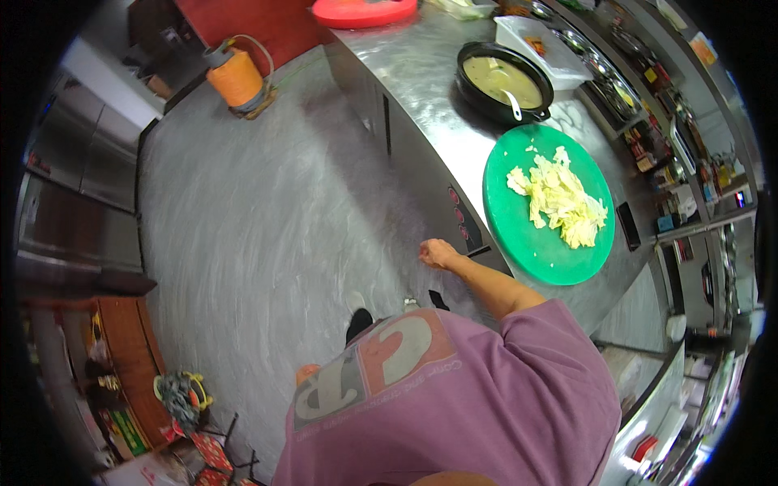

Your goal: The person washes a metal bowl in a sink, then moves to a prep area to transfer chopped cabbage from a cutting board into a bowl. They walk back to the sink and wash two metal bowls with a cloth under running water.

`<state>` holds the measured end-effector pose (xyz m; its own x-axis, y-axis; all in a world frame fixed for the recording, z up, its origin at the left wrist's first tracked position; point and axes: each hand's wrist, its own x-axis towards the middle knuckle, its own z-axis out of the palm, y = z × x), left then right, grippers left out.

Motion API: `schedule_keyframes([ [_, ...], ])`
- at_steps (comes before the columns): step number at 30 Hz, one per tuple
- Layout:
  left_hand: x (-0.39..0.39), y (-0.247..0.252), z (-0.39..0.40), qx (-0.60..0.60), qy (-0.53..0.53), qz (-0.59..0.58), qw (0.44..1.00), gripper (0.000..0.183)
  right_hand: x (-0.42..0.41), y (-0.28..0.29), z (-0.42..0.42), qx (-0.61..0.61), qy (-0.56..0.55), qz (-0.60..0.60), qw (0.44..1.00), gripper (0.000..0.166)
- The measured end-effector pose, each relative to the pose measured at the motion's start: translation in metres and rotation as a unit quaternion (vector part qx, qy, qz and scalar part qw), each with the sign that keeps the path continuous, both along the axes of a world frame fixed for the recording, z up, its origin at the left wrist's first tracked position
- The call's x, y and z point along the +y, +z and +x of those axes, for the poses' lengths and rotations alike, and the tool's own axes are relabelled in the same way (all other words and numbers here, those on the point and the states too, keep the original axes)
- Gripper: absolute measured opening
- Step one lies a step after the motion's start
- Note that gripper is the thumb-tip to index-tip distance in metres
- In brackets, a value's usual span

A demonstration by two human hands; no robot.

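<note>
My right hand (437, 253) hangs beside the front of the steel counter (395, 67), with its fingers curled and nothing seen in them. Of my left hand (307, 371), only a small part shows past the edge of my shirt; the rest is hidden. On the counter to my right lies a round green cutting board (516, 237). A loose heap of cut pale cabbage leaves (565, 194) rests on it, with a few scraps around. Just beyond the board stands a black pot (465, 94) of cloudy soup (486, 79). A white spoon (514, 104) leans on its rim.
A white plastic tub (568, 70) sits behind the pot, and a red cutting board (364, 17) lies farther along. A dark phone (628, 226) is near the green board. An orange canister (237, 79) with a hose stands on the floor. Folding stools (213, 455) are at lower left.
</note>
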<state>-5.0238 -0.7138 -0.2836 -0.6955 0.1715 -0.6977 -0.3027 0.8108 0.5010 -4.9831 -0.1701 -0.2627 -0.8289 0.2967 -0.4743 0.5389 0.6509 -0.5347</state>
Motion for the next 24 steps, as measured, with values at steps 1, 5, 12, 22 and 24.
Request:
schedule_keyframes([
  [1,0.0,-0.004,-0.023,-0.007,-0.018,-0.004,1.0,0.016,0.005,-0.002,0.0,-0.006,-0.018,-0.003,1.0,0.025],
  [5,0.011,-0.016,-0.122,-0.011,-0.124,-0.02,0.992,0.012,0.011,0.007,-0.016,-0.006,-0.103,-0.008,0.995,0.024],
  [12,0.104,0.0,-0.337,0.065,-0.317,0.02,0.946,0.011,0.015,0.056,-0.047,0.111,-0.226,0.017,0.968,0.018],
  [22,0.286,0.008,-0.394,-0.029,-0.207,0.119,0.971,0.018,0.04,0.126,-0.072,0.256,-0.376,0.022,0.89,0.012],
  [24,0.336,0.017,-0.389,-0.01,-0.269,0.128,0.955,0.019,0.063,0.133,-0.065,0.251,-0.43,-0.006,0.867,0.015],
])
